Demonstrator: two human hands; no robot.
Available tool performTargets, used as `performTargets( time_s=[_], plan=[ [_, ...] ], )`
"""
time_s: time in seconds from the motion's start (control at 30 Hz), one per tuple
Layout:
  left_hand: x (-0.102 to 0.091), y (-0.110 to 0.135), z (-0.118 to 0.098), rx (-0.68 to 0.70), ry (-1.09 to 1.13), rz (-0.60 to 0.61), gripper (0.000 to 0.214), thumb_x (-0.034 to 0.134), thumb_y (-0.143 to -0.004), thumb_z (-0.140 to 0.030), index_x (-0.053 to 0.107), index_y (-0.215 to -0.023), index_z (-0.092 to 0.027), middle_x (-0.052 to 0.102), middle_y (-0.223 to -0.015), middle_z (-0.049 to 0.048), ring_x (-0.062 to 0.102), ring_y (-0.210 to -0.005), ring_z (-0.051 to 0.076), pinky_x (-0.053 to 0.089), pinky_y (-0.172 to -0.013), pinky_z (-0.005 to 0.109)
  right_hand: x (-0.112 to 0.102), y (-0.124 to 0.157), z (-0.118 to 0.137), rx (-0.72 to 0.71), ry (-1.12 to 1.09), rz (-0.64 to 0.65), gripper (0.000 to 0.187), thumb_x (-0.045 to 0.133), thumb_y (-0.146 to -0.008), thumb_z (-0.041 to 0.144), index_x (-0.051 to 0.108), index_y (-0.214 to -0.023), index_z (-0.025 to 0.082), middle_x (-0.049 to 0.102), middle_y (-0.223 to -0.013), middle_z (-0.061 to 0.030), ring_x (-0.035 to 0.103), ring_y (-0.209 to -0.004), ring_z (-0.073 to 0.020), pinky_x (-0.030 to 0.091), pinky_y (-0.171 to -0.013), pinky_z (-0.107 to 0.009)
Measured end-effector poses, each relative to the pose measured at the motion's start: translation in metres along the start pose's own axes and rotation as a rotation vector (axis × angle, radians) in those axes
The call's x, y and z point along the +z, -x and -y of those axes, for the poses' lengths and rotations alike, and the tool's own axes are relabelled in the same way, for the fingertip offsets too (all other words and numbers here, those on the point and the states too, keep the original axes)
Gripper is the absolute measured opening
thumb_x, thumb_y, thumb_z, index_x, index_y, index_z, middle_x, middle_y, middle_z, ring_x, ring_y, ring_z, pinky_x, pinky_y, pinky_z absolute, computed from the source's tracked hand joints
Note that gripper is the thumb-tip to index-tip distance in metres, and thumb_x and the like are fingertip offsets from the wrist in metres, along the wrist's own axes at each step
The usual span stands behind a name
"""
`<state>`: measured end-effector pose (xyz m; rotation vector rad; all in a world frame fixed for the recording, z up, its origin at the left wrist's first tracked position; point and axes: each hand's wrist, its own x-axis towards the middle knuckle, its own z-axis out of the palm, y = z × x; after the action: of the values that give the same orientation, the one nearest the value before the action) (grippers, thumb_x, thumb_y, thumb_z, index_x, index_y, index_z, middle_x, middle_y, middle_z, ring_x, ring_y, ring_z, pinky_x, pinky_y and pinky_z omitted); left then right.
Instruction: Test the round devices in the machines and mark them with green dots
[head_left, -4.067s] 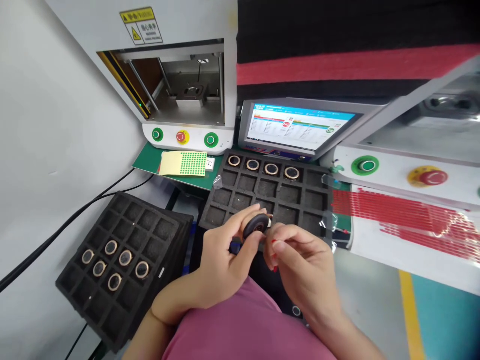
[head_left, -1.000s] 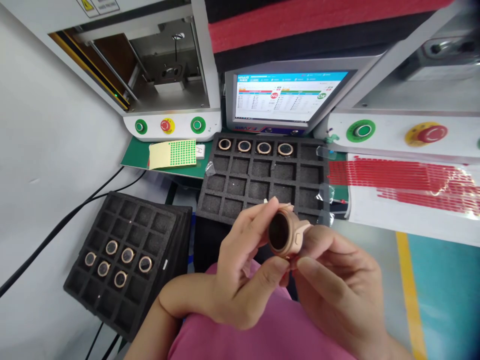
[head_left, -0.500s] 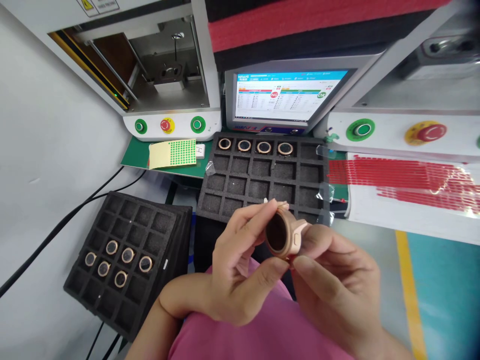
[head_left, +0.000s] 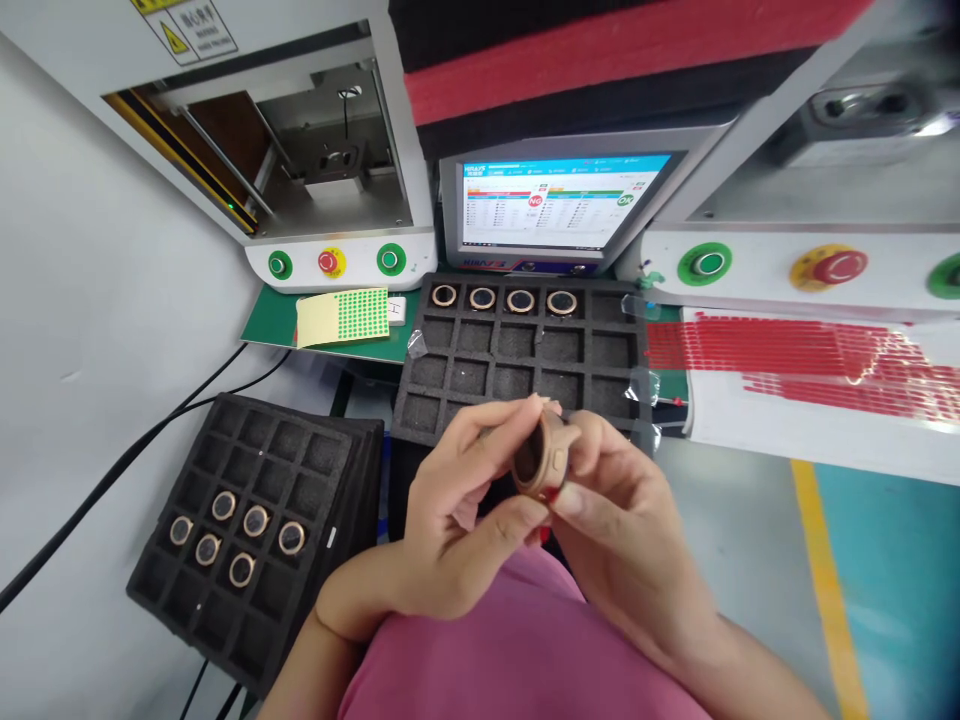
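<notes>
Between my two hands is a rose-gold round watch case with a dark face, tilted so its side button shows. My left hand pinches its left side, fingers at the top edge and thumb at the bottom. On the other side my right hand has its thumb at the lower edge by a small red bit, its fingers curled by the case's right side. The back of the case is hidden. Just beyond the hands lies a black foam tray with several round watch cases in its back row.
At the left, a stack of foam trays holds several more watch cases. Behind stand a screen and a press machine with buttons. Green-dot stickers lie left, red film strips right. Black cables run at the left.
The watch case has turned, showing more of its side and less of its face. Both hands have shifted slightly left in view, the right one drawing closer. The camera view has moved a little.
</notes>
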<state>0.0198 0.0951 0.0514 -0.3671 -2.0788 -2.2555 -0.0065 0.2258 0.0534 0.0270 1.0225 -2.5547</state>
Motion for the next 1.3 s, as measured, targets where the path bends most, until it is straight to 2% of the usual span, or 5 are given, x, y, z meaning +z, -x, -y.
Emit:
performTargets(
  time_s=[0.13,0.33,0.53,0.83,1.3],
  plan=[
    [-0.002,-0.009,0.002,-0.118,0.178,-0.039,0.04,0.059,-0.095,-0.032,0.059,-0.135,-0.03,0.06,-0.13,0.0085,0.06,-0.115,0.023,0.054,-0.093,0.035,-0.011,-0.004,0.0,-0.082,0.13,0.051,0.016,0.077,-0.081,0.032,0.065,-0.082,0.021,0.063,-0.07,0.0029,0.059,-0.059,-0.0106,0.055,-0.048,-0.021],
    [-0.005,-0.026,0.008,-0.333,0.59,-0.094,0.04,0.046,-0.098,-0.038,0.074,-0.11,-0.013,0.074,-0.099,0.0133,0.067,-0.073,0.016,0.055,-0.063,0.024,-0.026,-0.002,0.005,-0.622,0.519,-0.318,0.008,0.068,-0.087,0.025,0.074,-0.089,0.022,0.07,-0.088,-0.0027,0.066,-0.089,-0.0156,0.055,-0.083,-0.027],
    [-0.003,-0.032,0.015,-0.317,0.35,-0.124,0.04,0.053,-0.096,-0.045,0.072,-0.097,-0.01,0.068,-0.07,0.006,0.051,-0.046,0.007,0.04,-0.041,0.017,-0.025,-0.01,-0.002,-0.336,0.52,-0.095,0.02,0.061,-0.094,0.034,0.071,-0.11,0.027,0.07,-0.11,-0.0043,0.065,-0.104,-0.018,0.055,-0.089,-0.032],
    [0.003,-0.021,0.005,-0.114,-0.247,0.004,0.026,0.046,-0.1,-0.029,0.067,-0.109,-0.016,0.06,-0.071,0.0004,0.056,-0.061,0.011,0.049,-0.062,0.023,-0.01,-0.014,-0.003,-0.176,0.355,-0.018,0.016,0.064,-0.091,0.031,0.072,-0.103,0.027,0.068,-0.11,-0.0046,0.063,-0.075,-0.013,0.054,-0.052,-0.021],
    [0.006,-0.017,0.002,0.167,-0.579,0.174,0.021,0.042,-0.1,-0.019,0.058,-0.111,-0.012,0.07,-0.093,0.0085,0.067,-0.084,0.017,0.056,-0.08,0.028,-0.005,-0.008,-0.012,-0.289,0.155,-0.088,0.008,0.064,-0.081,0.016,0.065,-0.077,0.023,0.064,-0.087,0.0004,0.065,-0.086,-0.0142,0.057,-0.096,-0.04]
  ],
)
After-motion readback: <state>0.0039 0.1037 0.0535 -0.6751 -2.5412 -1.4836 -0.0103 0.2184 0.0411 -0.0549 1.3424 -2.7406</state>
